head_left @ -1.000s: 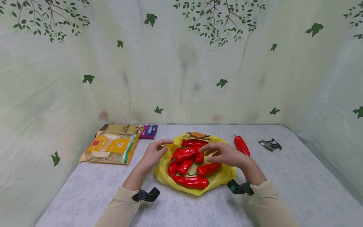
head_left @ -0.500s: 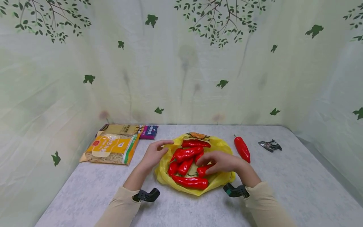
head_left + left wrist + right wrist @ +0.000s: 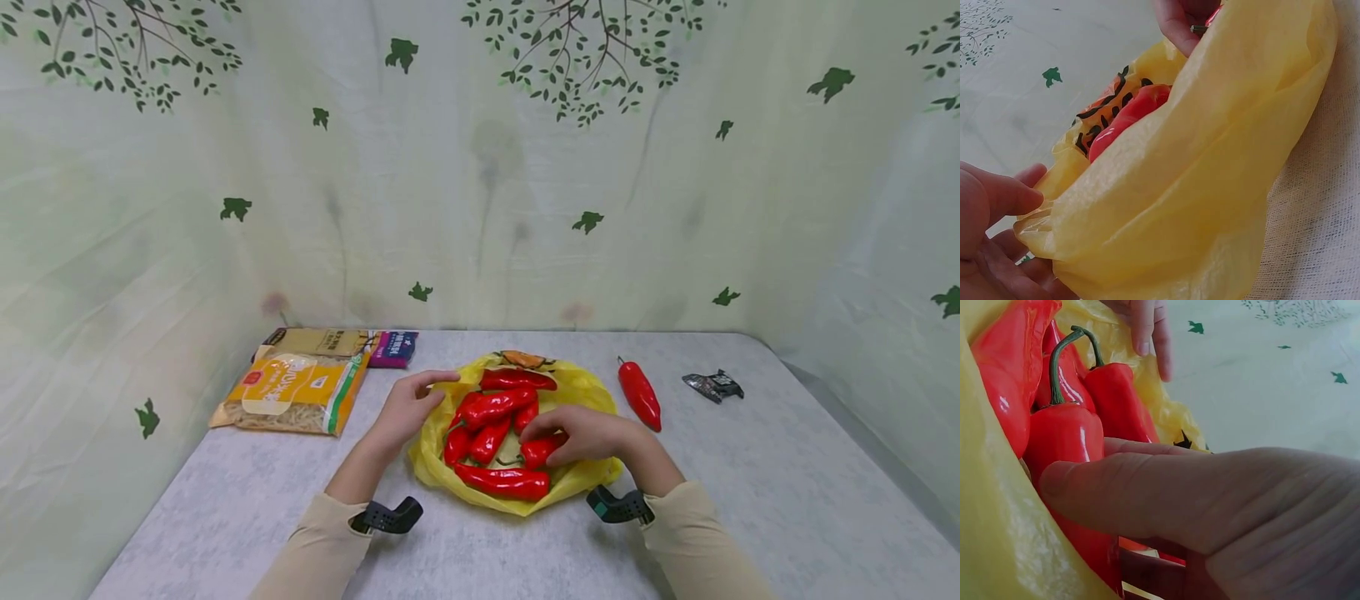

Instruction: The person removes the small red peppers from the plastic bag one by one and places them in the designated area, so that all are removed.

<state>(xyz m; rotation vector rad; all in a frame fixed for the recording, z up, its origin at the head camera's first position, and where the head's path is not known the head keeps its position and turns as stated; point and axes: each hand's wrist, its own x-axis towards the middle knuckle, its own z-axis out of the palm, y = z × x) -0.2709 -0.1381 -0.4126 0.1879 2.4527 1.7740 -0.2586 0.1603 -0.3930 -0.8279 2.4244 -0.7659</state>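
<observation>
A yellow plastic bag [image 3: 592,482] lies spread on the table, several glossy red peppers [image 3: 504,482] inside its rim. My right hand [image 3: 588,433] reaches into the bag's right side and grips one red pepper [image 3: 1063,440], thumb across its front and fingers behind it. This pepper's green stem points up in the right wrist view. At the bag's left rim, my left hand [image 3: 408,404] touches the plastic with fingers extended. The left wrist view shows its thumb [image 3: 1022,197] beside the rim and other fingers partly hidden behind the plastic.
One red pepper [image 3: 640,396] lies on the table right of the bag, a small black wrapper [image 3: 714,385] farther right. On the left stand out a yellow-orange food packet [image 3: 288,396], a tan packet [image 3: 318,342] and a purple packet [image 3: 393,350].
My right hand has come down and left from above the peppers, and its fingers have closed on one pepper. The left hand stays at the bag's left rim.
</observation>
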